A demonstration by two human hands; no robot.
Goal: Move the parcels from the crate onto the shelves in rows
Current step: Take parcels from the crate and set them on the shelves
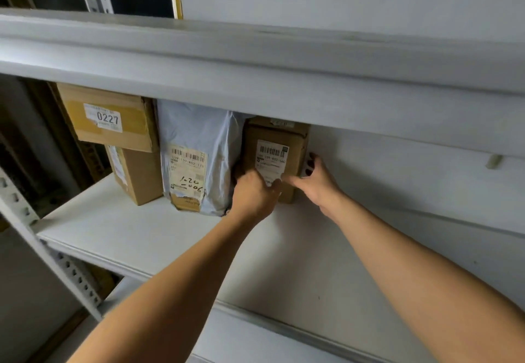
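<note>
Brown parcel (277,158) stands upright on middle shelf (119,229), touching grey mailer (196,152) to its left. Left hand (254,195) & right hand (318,180) clasp its lower sides; fingers partly hidden, grip probably firm.

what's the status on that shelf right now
Both hands, left hand and right hand, on small brown box. Box upright beside grey mailer. Shelf space right free.
</note>
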